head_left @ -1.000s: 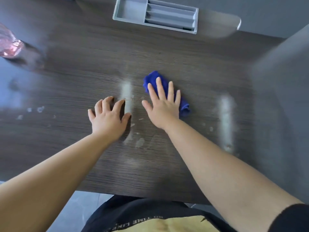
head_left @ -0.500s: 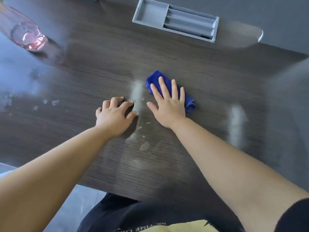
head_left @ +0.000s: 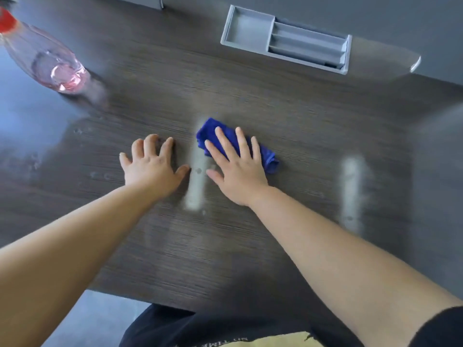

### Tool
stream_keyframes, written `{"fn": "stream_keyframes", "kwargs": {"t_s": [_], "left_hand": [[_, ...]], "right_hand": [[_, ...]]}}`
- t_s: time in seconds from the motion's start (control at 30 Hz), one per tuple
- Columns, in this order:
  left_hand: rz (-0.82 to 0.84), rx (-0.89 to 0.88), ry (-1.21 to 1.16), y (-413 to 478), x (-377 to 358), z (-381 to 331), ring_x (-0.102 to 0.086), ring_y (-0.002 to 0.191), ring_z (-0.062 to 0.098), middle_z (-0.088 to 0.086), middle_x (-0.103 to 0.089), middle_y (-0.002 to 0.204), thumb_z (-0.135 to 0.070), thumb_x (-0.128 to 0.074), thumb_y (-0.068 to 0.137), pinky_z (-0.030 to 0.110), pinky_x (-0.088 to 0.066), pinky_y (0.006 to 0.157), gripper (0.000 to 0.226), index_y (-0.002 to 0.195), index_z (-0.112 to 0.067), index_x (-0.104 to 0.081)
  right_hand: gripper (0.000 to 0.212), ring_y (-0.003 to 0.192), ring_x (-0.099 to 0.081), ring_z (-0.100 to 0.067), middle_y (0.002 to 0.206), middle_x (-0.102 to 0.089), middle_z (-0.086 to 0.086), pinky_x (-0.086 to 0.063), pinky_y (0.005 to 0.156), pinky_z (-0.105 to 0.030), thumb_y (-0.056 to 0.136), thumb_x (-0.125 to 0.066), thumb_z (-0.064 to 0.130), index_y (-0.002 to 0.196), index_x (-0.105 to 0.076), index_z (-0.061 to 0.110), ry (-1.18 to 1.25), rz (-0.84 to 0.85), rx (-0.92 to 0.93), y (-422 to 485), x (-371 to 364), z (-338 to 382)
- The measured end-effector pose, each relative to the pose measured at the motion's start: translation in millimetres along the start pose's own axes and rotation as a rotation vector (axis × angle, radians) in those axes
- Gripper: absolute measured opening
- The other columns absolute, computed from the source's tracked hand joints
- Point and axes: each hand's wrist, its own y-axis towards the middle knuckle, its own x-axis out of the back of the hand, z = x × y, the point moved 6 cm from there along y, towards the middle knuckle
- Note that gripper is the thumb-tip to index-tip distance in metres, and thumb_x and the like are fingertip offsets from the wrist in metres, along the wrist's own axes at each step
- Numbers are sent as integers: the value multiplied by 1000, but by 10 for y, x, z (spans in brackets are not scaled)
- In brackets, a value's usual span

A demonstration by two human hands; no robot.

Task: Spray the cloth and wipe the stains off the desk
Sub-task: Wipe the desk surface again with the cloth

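The right hand lies flat on a small folded cloth of bright blue fabric, which is on the dark wood-grain desk near its middle. The fingers of this hand are straight and a little spread. They press the cloth down and do not curl around it. The far left corner and the right end of the cloth show outside the hand.

The left hand rests on the bare desk just to the left, palm down. Its fingers are spread, slightly bent at the tips, and they hold nothing.

Between the two hands there is a long pale whitish stain streak, which runs from far to near. The left edge of the cloth touches its far end. A second pale streak of the same kind lies well apart on the right side of the desk. Some small pale spots are on the left side.

At the far left stands a clear plastic bottle with pink liquid and a red top. At the far edge, a grey plastic tray with long compartments sits in the desk surface.
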Motion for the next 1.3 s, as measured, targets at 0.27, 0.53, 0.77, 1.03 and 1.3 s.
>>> {"fn": "stream_keyframes", "kwargs": {"t_s": [0.27,0.53,0.77,1.03,1.3], "left_hand": [[110,-54,42,0,-102,35,1,142,33,4,3,156,-67,-35,85,60,-18,108,84,149,-28,2],[-139,-105,-333,-1,100,376,-31,133,29,1,-38,145,-49,-52,87,44,-27,106,62,140,-23,-37],[-163,18,-301,-7,96,1117,-17,136,31,7,-29,146,-54,-73,69,46,-24,110,80,136,-23,-41],[-22,159,-164,-63,-109,1556,0,142,28,0,-6,155,-80,-58,59,61,-11,111,108,146,-35,-14],[83,143,-145,26,-55,1493,0,141,33,3,-3,155,-79,-60,60,68,-13,106,112,147,-29,-11]], "right_hand": [[59,145,6,-31,159,11,8,-1,115,-54,97,-16,56,151,-2,36,-30,-2,-572,204,162,-1075],[66,145,-5,-39,160,-6,0,-7,113,-60,93,-29,59,151,-18,30,-44,-1,-26,271,-21,265],[59,145,11,-29,158,14,10,5,115,-50,98,-18,56,151,0,36,-41,51,-350,793,176,-244],[67,144,18,-32,158,17,6,8,114,-54,95,-23,60,151,3,33,-74,161,144,681,-64,1328],[62,144,17,-29,157,22,10,7,115,-51,97,-17,59,150,6,36,-22,176,-280,1496,242,481]]}}
